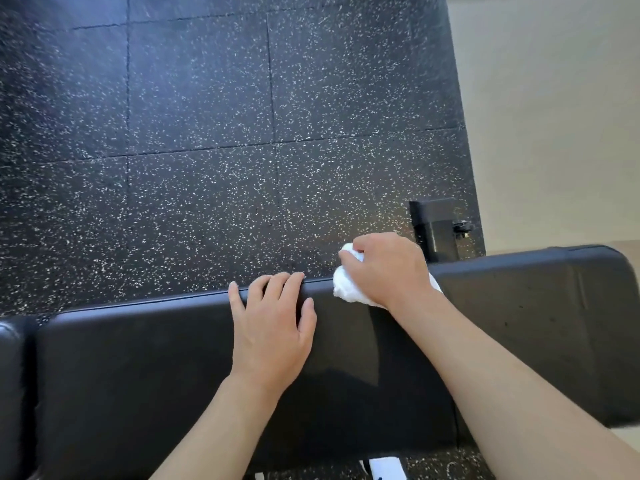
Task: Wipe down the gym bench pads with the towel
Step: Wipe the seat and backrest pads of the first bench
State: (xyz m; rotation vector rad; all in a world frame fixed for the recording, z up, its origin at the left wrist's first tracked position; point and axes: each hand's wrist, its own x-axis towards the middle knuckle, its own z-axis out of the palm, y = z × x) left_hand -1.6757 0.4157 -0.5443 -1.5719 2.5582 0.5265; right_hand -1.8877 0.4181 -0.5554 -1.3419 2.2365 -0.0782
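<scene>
A long black padded bench pad (173,368) runs across the lower half of the view, with a second pad (554,323) angled up at the right. My left hand (273,327) lies flat on the pad, its fingertips at the far edge. My right hand (384,268) grips a bunched white towel (346,289) and holds it against the pad's far edge, near the seam between the two pads. Most of the towel is hidden under that hand.
Black speckled rubber floor tiles (207,133) lie beyond the bench. A black metal bench leg (436,226) stands behind the right pad. Beige floor (554,116) fills the right side. Another black pad end (10,375) shows at the far left. A white shoe (384,467) peeks below.
</scene>
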